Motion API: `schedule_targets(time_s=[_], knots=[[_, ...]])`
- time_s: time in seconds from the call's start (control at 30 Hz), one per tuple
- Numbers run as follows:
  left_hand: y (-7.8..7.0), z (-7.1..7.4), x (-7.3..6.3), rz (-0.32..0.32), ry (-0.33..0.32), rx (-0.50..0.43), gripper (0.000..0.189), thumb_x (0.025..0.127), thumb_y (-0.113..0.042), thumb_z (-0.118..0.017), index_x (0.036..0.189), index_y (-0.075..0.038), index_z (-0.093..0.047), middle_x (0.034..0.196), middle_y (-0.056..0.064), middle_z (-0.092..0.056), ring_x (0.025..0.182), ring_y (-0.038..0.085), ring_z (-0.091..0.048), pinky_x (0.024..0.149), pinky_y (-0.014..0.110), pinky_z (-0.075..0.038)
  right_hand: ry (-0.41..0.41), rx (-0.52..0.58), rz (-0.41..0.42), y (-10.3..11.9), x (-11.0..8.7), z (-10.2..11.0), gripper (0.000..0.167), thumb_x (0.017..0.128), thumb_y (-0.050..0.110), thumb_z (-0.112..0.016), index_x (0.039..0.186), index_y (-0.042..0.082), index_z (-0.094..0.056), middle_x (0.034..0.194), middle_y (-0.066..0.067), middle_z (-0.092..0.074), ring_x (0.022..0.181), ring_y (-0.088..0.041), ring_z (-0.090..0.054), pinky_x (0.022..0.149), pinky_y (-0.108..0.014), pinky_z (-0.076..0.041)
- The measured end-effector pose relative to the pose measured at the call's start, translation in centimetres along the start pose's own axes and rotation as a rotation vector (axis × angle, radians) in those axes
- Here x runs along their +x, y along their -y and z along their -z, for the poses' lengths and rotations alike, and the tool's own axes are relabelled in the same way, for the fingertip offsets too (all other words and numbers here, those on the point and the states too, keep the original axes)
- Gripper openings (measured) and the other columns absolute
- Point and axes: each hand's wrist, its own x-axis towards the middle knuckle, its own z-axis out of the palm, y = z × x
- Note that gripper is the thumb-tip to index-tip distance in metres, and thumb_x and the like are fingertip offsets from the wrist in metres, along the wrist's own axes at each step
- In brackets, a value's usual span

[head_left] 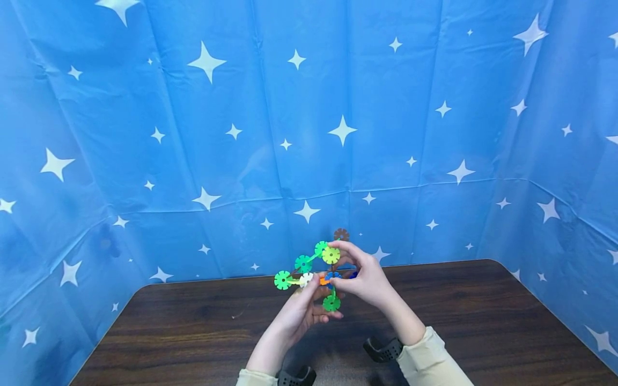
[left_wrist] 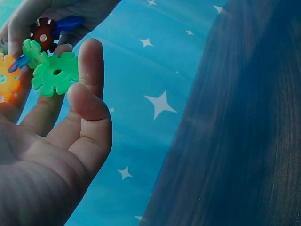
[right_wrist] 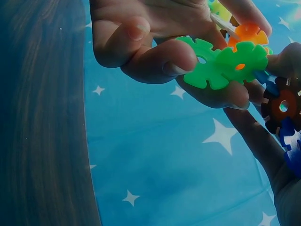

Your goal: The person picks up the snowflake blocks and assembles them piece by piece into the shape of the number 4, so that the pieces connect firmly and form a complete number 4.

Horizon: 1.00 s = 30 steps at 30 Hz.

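Above the table, both hands hold a linked structure of notched plastic discs. My left hand (head_left: 300, 312) grips it from below, its thumb by the white disc (head_left: 306, 279) and the orange disc (head_left: 324, 281). My right hand (head_left: 365, 279) pinches at the blue disc (head_left: 333, 276) on the right side, its index finger by the yellow disc (head_left: 331, 255). Green discs (head_left: 303, 263) run up the left side; a brown disc (head_left: 341, 235) tops it. The lower green disc (left_wrist: 55, 73) lies beside the left fingers in the left wrist view. Fingers hide some joints.
A dark wooden table (head_left: 183, 321) spreads beneath the hands. Behind and around it hangs a blue curtain (head_left: 309, 107) with white stars. Each wrist wears a black band (head_left: 383, 349).
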Motion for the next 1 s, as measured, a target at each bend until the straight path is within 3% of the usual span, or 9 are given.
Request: schedule_targets(time_s=[0.23,0.5,0.73,1.0], knots=[[0.02,-0.05,0.07,-0.004,-0.004,0.004,0.065,0.103,-0.053,-0.033,0.149,-0.007,-0.032,0.114,0.008,-0.063,0.084,0.023,-0.07,0.063,0.021,-0.049,-0.015,-0.011,0.026,-0.3,-0.02,-0.05,0.057,0.078,-0.013,-0.072,0.13,0.0,-0.053,0.092,-0.019,-0.066,0.086,-0.036,-0.064,0.046,-0.023,-0.041],[0.05,0.09,-0.01,-0.007,-0.005,-0.003,0.07,0.1,-0.058,-0.035,0.148,-0.007,-0.033,0.114,0.008,-0.063,0.084,0.022,-0.07,0.063,0.021,-0.05,-0.063,0.0,0.048,-0.6,-0.15,-0.54,0.059,0.077,-0.013,-0.073,0.131,-0.003,-0.052,0.099,-0.017,-0.067,0.087,-0.034,-0.065,0.05,-0.027,-0.049],[0.07,0.18,0.1,-0.013,0.0,-0.024,0.076,0.097,-0.062,-0.038,0.147,-0.006,-0.032,0.113,0.007,-0.063,0.083,0.022,-0.07,0.063,0.021,-0.05,-0.085,-0.003,0.059,-0.38,-0.22,-0.84,0.059,0.078,-0.014,-0.071,0.132,-0.005,-0.051,0.101,-0.021,-0.069,0.09,-0.04,-0.066,0.049,-0.023,-0.046],[0.24,0.06,0.13,-0.003,0.0,-0.027,0.069,0.099,-0.059,-0.036,0.144,-0.007,-0.038,0.116,0.012,-0.062,0.083,0.023,-0.07,0.063,0.021,-0.05,-0.057,0.007,0.009,-0.43,-0.2,-0.56,0.06,0.077,-0.014,-0.072,0.132,-0.003,-0.052,0.103,-0.02,-0.066,0.09,-0.034,-0.066,0.065,-0.036,-0.057]])
